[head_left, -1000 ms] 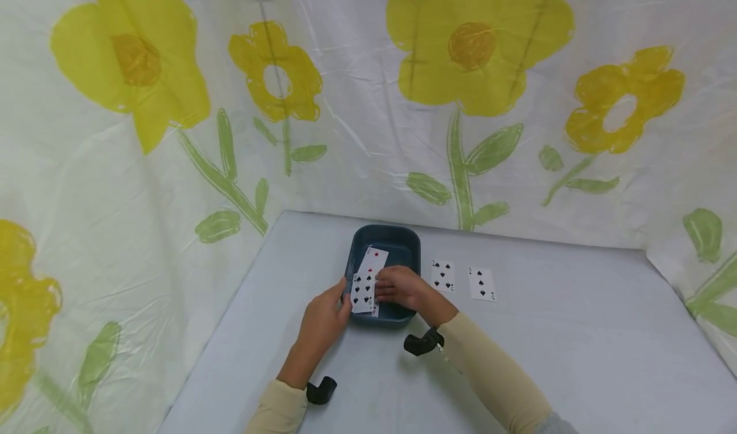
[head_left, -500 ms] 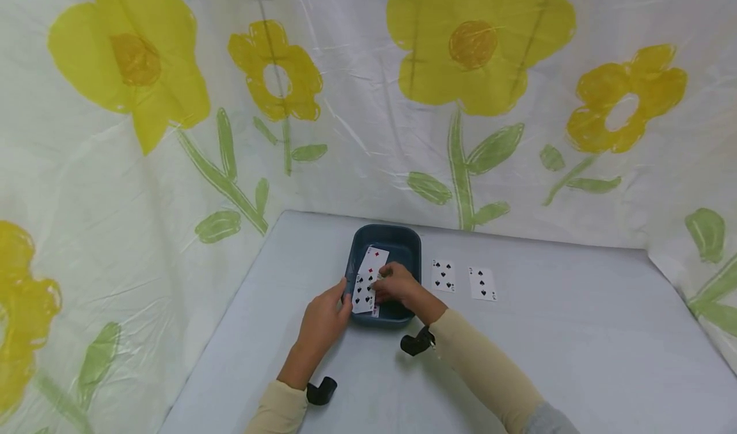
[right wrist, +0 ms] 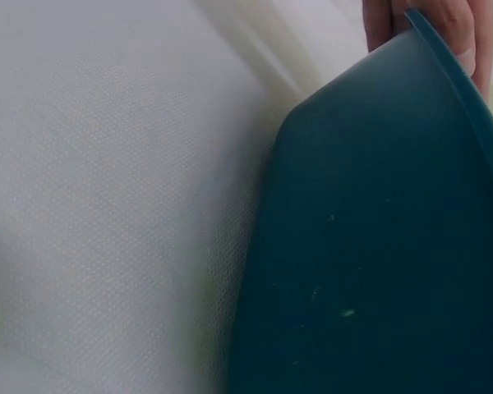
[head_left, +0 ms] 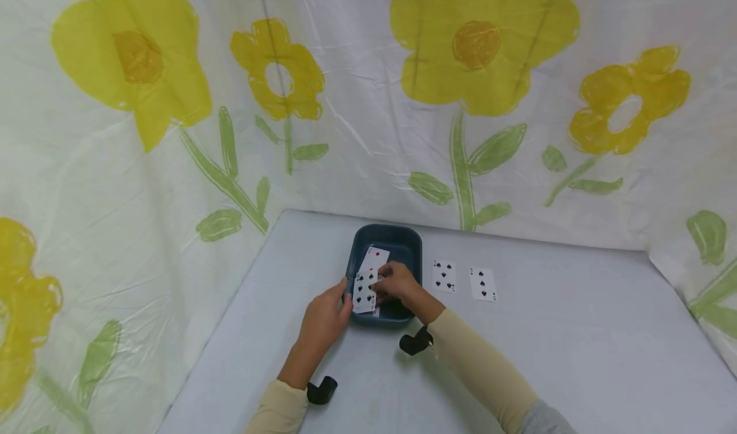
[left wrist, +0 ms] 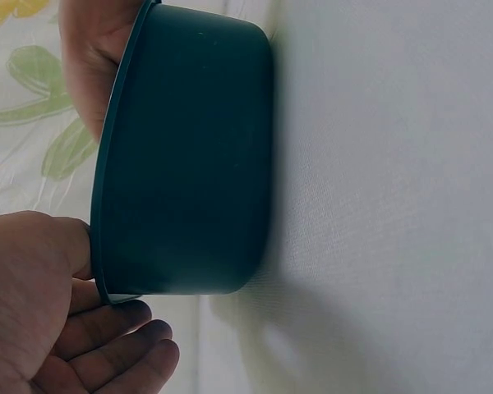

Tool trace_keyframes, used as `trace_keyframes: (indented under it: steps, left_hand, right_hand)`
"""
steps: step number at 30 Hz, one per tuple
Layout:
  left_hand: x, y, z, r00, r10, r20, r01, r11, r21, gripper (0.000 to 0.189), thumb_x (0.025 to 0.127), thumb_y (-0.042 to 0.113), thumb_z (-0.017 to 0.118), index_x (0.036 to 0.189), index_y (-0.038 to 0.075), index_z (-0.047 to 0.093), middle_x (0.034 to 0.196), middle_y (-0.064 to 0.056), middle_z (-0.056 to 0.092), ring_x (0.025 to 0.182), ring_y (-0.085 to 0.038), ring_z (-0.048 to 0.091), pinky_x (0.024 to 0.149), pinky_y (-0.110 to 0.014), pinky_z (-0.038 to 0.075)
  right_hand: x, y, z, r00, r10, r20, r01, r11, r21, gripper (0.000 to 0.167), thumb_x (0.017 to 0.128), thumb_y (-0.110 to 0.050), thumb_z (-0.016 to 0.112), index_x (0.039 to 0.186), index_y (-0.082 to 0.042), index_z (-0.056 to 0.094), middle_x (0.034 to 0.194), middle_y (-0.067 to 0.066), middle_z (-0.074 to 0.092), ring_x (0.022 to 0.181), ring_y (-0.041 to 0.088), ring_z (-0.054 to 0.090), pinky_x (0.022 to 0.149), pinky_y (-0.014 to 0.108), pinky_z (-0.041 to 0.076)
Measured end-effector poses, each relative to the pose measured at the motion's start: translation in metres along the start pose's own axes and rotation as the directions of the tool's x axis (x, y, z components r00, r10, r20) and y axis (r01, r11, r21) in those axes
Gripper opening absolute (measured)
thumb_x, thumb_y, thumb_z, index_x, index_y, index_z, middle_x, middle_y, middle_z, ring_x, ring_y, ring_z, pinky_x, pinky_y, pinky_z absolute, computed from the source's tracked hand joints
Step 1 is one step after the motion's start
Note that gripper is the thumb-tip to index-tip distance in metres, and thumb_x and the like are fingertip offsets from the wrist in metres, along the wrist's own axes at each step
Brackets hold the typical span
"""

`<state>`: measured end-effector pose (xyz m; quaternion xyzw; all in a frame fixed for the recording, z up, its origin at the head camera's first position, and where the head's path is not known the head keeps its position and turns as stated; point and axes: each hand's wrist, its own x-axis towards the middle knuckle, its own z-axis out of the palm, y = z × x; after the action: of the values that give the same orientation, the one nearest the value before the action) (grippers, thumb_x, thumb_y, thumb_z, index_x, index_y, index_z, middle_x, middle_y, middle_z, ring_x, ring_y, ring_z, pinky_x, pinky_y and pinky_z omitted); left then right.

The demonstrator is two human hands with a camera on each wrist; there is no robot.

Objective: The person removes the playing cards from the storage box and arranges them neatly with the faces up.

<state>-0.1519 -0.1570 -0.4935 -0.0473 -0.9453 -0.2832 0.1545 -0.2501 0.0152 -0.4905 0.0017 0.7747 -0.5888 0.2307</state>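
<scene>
A dark teal plastic tub (head_left: 397,234) stands on the white-covered table. My left hand (head_left: 325,317) grips its left rim; in the left wrist view the thumb of that hand (left wrist: 33,304) is on one side of the rim, with fingers on the other. Inside the tub my right hand (head_left: 401,287) pinches the right edge of a six of spades playing card (head_left: 363,295). Under this card lies a card with red diamonds (head_left: 374,258), partly covered. The right wrist view shows the tub's outer wall (right wrist: 370,238), and the right hand's fingertips are hidden there.
To the right of the tub, a five of spades (head_left: 443,276) and a three of spades (head_left: 482,284) lie face up on the table (head_left: 553,344). Behind hangs a white curtain (head_left: 357,165) printed with yellow flowers.
My right hand has shifted slightly left onto the six of spades, and the card has tilted and moved a little up and right. The left hand stays at the rim.
</scene>
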Motion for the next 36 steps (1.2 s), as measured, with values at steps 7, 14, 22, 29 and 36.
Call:
trace_keyframes:
  steps: [7, 14, 22, 29, 36]
  left_hand:
    - [0.000, 0.001, 0.001, 0.999, -0.030, 0.018, 0.030, 1.000, 0.003, 0.042, 0.098, 0.016, 0.063, 0.135, -0.004, 0.060, 0.131, -0.016, 0.064, 0.119, -0.029, 0.062, 0.096, -0.042, 0.053]
    - [-0.001, -0.001, 0.002, 1.000, -0.009, 0.004, 0.009, 1.000, 0.006, 0.041, 0.098, 0.015, 0.064, 0.134, -0.005, 0.060, 0.131, -0.017, 0.064, 0.120, -0.029, 0.062, 0.096, -0.042, 0.053]
    - [-0.001, 0.000, 0.002, 1.000, -0.024, 0.009, 0.024, 1.000, 0.004, 0.042, 0.098, 0.016, 0.063, 0.135, -0.004, 0.060, 0.131, -0.016, 0.064, 0.120, -0.029, 0.062, 0.096, -0.042, 0.052]
    - [0.000, 0.002, 0.001, 1.000, -0.019, 0.004, 0.019, 1.000, 0.018, 0.041, 0.098, 0.015, 0.063, 0.134, -0.004, 0.060, 0.131, -0.017, 0.064, 0.120, -0.030, 0.062, 0.096, -0.043, 0.053]
    - [0.000, 0.002, 0.001, 0.999, -0.035, 0.002, 0.035, 0.999, 0.021, 0.042, 0.098, 0.016, 0.064, 0.135, -0.004, 0.060, 0.130, -0.017, 0.064, 0.119, -0.029, 0.062, 0.095, -0.042, 0.053]
  right_hand:
    - [-0.002, -0.004, -0.003, 1.000, 0.009, -0.026, -0.010, 1.000, -0.027, 0.039, 0.086, 0.005, 0.072, 0.122, 0.004, 0.056, 0.090, 0.017, 0.068, 0.067, 0.021, 0.069, 0.061, 0.032, 0.060]
    - [-0.005, -0.005, -0.004, 0.998, -0.026, -0.061, 0.021, 0.997, -0.076, 0.037, 0.085, 0.005, 0.072, 0.119, 0.003, 0.058, 0.090, 0.014, 0.067, 0.070, 0.020, 0.068, 0.064, 0.031, 0.058]
    - [-0.009, -0.009, -0.007, 0.996, -0.044, -0.082, 0.036, 0.995, -0.094, 0.038, 0.084, 0.003, 0.073, 0.120, 0.001, 0.060, 0.091, 0.013, 0.067, 0.072, 0.021, 0.068, 0.066, 0.032, 0.058]
    - [-0.012, -0.014, -0.017, 0.997, -0.048, -0.059, 0.047, 0.999, -0.028, 0.041, 0.086, 0.003, 0.071, 0.124, 0.003, 0.058, 0.097, 0.016, 0.068, 0.076, 0.023, 0.070, 0.071, 0.036, 0.060]
    - [-0.019, -0.019, -0.031, 0.997, -0.038, -0.061, 0.041, 0.998, 0.044, 0.043, 0.087, 0.004, 0.070, 0.128, 0.003, 0.057, 0.100, 0.017, 0.069, 0.080, 0.025, 0.071, 0.075, 0.038, 0.060]
